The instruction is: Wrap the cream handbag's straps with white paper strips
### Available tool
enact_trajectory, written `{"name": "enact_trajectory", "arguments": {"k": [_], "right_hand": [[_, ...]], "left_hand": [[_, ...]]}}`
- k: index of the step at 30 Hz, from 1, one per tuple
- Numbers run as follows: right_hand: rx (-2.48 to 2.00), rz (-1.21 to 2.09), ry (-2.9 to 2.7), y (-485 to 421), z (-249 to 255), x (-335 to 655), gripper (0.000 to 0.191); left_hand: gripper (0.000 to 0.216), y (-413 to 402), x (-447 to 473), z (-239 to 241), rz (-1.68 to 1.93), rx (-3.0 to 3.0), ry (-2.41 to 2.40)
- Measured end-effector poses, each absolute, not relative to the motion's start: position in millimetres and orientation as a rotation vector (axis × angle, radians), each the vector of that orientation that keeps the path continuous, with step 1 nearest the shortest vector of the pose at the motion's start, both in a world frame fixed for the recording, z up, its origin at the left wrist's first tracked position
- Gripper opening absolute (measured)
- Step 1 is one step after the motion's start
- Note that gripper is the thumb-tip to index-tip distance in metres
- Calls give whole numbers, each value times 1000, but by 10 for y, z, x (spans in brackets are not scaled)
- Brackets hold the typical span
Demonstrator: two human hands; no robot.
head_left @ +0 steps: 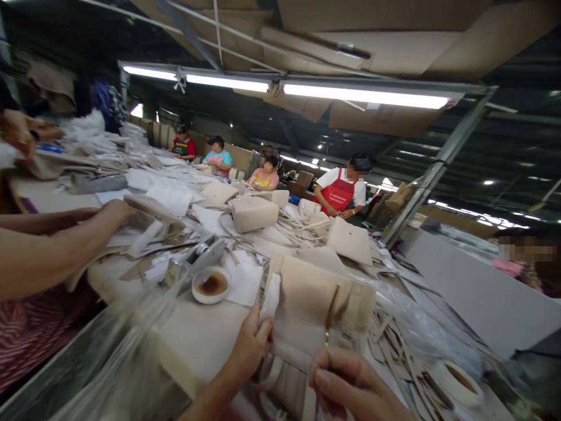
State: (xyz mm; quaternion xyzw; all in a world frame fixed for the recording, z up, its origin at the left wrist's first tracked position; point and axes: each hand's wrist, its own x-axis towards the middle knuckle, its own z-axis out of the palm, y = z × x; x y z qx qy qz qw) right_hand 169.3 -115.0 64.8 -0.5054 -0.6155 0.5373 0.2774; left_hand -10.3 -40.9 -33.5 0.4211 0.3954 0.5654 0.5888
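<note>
A beige handbag (313, 301) with a gold clasp lies on the worktable in front of me, partly under clear plastic film. My left hand (249, 345) grips a white strip (270, 295) at the bag's left edge. My right hand (350, 386) pinches the lower front of the bag, fingers curled. White straps hang below between my hands.
A small dish of brown glue (211, 285) and a tape dispenser (195, 260) sit left of the bag. A co-worker's arm (61, 240) reaches in from the left. More beige bags (254, 213), paper scraps, a tape roll (458, 380) and several seated workers lie beyond.
</note>
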Motion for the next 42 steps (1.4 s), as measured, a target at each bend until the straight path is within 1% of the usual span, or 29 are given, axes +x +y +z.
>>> {"name": "enact_trajectory", "arguments": {"k": [3,6,11,15,18,21,26,30,33,36,38,42], "right_hand": [[-1256,1419,-1769,-728,737,1212,30],[-1321,1265,-1890,-454,635,1054,24],[-1525,966,-2010,-258,441,1106,24],[-1623,885,-1990,-225,398,1098,23],[-1637,885,-1953,-209,364,1065,23],[-1621,910,-1935,-200,338,1031,25],[-1562,1021,-1926,-239,385,1043,27],[-1449,1201,-1873,-273,434,1096,23],[-1357,1265,-1807,-270,374,1074,19],[-1178,1321,-1686,-264,242,981,26],[-1057,1353,-1591,-270,161,904,27],[-974,1349,-1421,-286,87,793,31]], "left_hand": [[8,-437,-136,-298,1376,1016,901],[9,-447,-187,-246,1438,1080,917],[10,-439,-222,-263,1363,1163,931],[15,-454,-246,-269,1310,1164,877],[19,-486,-293,-213,1197,1128,842],[30,-522,-337,-161,1141,1114,817],[40,-516,-351,-163,1200,1032,891],[46,-482,-371,-148,1227,1040,837],[48,-485,-392,-129,1217,979,763],[50,-512,-413,-111,1183,911,747],[53,-531,-434,-84,1171,893,761],[66,-548,-486,-1,1157,956,810]]}}
